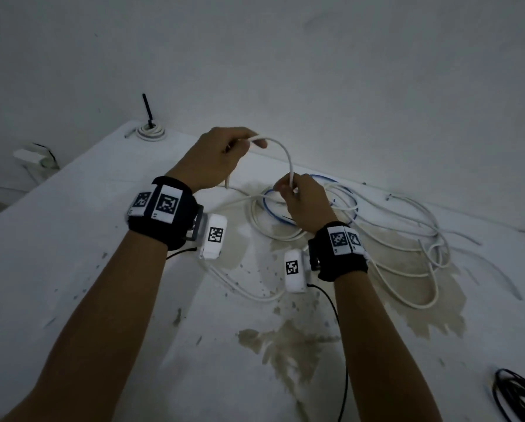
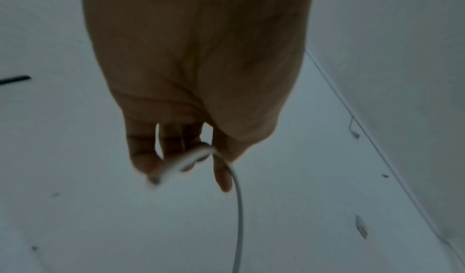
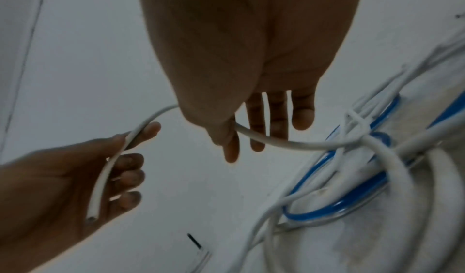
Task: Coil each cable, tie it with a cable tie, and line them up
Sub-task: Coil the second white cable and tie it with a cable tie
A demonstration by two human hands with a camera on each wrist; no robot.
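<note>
- At the far left of the desk [image 1: 72, 239], near its back corner, a finished white coil [image 1: 150, 133] lies flat with a black cable tie [image 1: 147, 108] standing up out of it; my guess is the other coils should line up beside it.
- The left hand [image 1: 215, 158] is raised above the desk with its fingers curled around the free end of the white cable [image 1: 287, 153], thumb pressing it against the index finger; the cut tip pokes out below the palm.
- The cable arches between the hands in one smooth hoop: round, stiff-looking plastic jacket, matte and pale.
- To coil well, I would keep each new loop the same width as this hoop and gather it into the left palm, letting the cable twist freely so it does not kink.
- The right hand [image 1: 302, 202] pinches the same cable lower down between thumb and fingertips, the other fingers loosely spread.
- Beneath and to its right the rest of the white cable sprawls in loose tangled loops over a blue cable [image 1: 270, 213]; feeding slack slowly should keep them from snagging.
- The desk surface is white, chipped and stained brown.
- A black cable bundle [image 1: 514, 391] sits at the near right edge.
</note>
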